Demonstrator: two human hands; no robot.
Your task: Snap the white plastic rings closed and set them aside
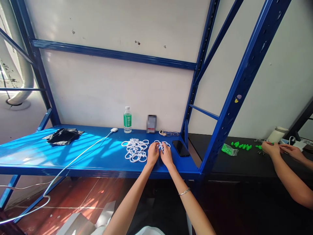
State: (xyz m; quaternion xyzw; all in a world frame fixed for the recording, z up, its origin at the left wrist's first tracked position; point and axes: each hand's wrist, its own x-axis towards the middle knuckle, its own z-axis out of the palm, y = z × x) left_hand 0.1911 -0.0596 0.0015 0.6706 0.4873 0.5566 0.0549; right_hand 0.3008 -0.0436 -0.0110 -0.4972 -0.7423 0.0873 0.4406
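A pile of white plastic rings (135,149) lies on the blue metal shelf (73,153). My left hand (152,154) and my right hand (166,153) rest side by side just right of the pile, fingers curled around a few white rings (160,144) at their tips. A thin bracelet circles my right wrist. The fingers of both hands are pressed together on the rings.
A black phone (180,148) lies right of my hands. A green-labelled water bottle (127,119), a small card and glasses stand at the back. A white cable (80,153) and a black bag (62,135) lie left. Another person's hands (278,149) handle green parts (241,146) on the black table.
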